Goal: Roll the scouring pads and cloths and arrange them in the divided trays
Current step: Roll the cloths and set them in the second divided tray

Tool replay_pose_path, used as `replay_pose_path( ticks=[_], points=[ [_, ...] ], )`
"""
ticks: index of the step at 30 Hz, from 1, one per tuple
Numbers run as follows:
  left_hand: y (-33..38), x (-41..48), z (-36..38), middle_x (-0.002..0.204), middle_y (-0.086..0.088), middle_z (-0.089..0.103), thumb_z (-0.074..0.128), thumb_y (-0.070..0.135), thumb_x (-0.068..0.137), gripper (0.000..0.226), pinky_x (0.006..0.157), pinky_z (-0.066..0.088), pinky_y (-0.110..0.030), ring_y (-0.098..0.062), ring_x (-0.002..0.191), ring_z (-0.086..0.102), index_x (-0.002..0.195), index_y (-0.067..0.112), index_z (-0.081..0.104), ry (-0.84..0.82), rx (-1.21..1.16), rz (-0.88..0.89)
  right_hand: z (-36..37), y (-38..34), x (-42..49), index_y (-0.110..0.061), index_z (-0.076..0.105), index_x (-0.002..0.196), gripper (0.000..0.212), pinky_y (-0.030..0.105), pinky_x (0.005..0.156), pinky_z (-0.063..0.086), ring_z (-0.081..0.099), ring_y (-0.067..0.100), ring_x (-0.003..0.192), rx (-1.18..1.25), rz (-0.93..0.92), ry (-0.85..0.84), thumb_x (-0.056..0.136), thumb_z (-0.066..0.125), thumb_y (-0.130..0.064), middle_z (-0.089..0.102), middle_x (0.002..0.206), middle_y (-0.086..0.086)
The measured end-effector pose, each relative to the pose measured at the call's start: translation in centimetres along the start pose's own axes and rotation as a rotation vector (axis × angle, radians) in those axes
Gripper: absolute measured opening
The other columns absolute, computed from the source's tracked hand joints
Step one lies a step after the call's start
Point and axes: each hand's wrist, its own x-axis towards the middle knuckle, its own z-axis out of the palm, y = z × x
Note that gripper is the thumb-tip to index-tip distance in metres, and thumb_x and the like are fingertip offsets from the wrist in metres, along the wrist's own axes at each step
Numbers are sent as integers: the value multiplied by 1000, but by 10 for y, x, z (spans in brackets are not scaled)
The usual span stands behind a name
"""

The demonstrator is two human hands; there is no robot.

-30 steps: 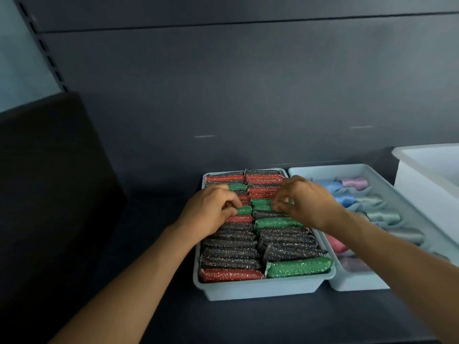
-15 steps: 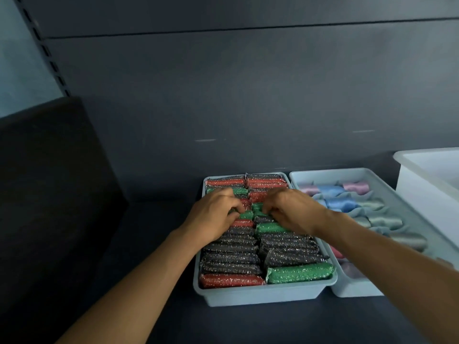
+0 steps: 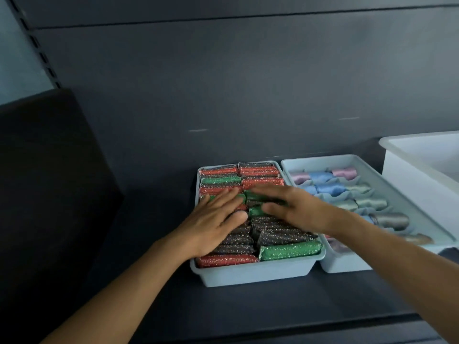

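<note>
Rolled scouring pads [image 3: 290, 252] in red, green and dark glitter, packed in two tight columns and filling the pale blue tray [image 3: 255, 275] from far wall to near wall. Tray near the middle of the dark shelf [image 3: 248, 311], set back a little from its front edge. No gap visible for another roll, though mid-tray rows hidden under the hands.

Changed within the last second: then pinching at the green rolls mid-tray, fingers of both hands curled, tips close together; now unfurled. Left hand [image 3: 213, 219] flat, palm down, fingers straight and spread across the left column, seemingly resting on the rolls. Right hand [image 3: 295, 207] likewise flat, fingers straight over the right column; blurred with motion, so touching or just above, impossible to tell. Nothing gripped by either.

Judged from that: tucking of the last rolls finished, patting or levelling of the rows under way, pad half of the job probably done.

Just beside, along the right wall, second divided tray [image 3: 347, 268] with rolled satin cloths [image 3: 330, 188] in pink, blue and grey; slots toward its near end hard to read. Further toward the shelf's right end, white bin [image 3: 422, 175], contents out of sight. Toward the left end, dark panel [image 3: 49, 182].
</note>
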Motion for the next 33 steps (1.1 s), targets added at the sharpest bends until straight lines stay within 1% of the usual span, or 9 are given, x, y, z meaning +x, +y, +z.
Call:
replay_pose_path(
  ticks=[2,5,11,15,21,25,28,30,33],
  points=[
    [6,-6,-3,150,15,40,33,61,93,57,117,25,-37,0,139,28,141,33,46,209,-182,97,-6,0,-9,-25,65,122,30,4,96,35,53,-1,115,26,-63,184,93,61,-27,61,127,-10],
    [26,-3,-4,106,15,65,60,47,89,31,92,48,-31,0,100,59,109,28,73,259,-291,223,-3,0,-15,-20,74,100,13,15,77,45,60,0,88,21,-78,235,90,66,-20,68,97,-10],
    [29,-1,9,92,20,59,73,31,84,5,95,43,-40,0,91,56,86,27,75,227,-90,301,-13,-20,-51,-21,71,70,11,12,57,40,56,3,61,131,-89,131,78,79,-26,66,68,-12],
    [30,-1,9,95,19,55,70,32,86,3,98,38,-35,1,94,50,86,29,71,228,-11,292,-1,-17,-63,-30,71,80,6,29,64,50,58,6,70,-133,-85,27,78,77,-30,61,75,-20],
    [27,-2,5,101,15,60,64,28,92,11,97,43,-35,-2,101,54,97,25,73,172,-103,302,5,-24,-59,-29,72,83,6,17,62,40,49,-7,66,-301,-33,-11,82,71,-23,59,80,-17],
    [19,-29,8,157,14,29,19,56,99,59,120,16,-27,1,144,19,149,29,35,134,-31,197,9,-28,-63,-31,72,93,11,30,83,50,55,2,89,-225,-75,233,86,63,-31,63,97,-15],
    [25,-51,19,153,14,-36,-7,74,81,85,119,-17,-29,0,140,-34,150,26,-23,-120,268,26,35,-40,-65,-28,26,151,70,28,117,11,14,14,146,-390,26,63,93,20,-67,19,159,-7],
    [27,-46,20,149,9,-44,-5,78,76,93,119,-19,-34,-5,137,-40,145,23,-32,-158,305,-17,48,-43,-62,-29,-10,153,87,34,120,-9,-18,14,147,-545,57,-130,79,-9,-74,-18,159,-6],
    [20,-33,17,152,5,-40,-3,83,73,100,119,-17,-36,-7,139,-38,147,21,-30,-124,271,-42,43,-39,-54,-34,-17,150,79,36,120,-10,-26,11,143,-545,77,-134,80,-7,-71,-25,157,-6]
  ],
)
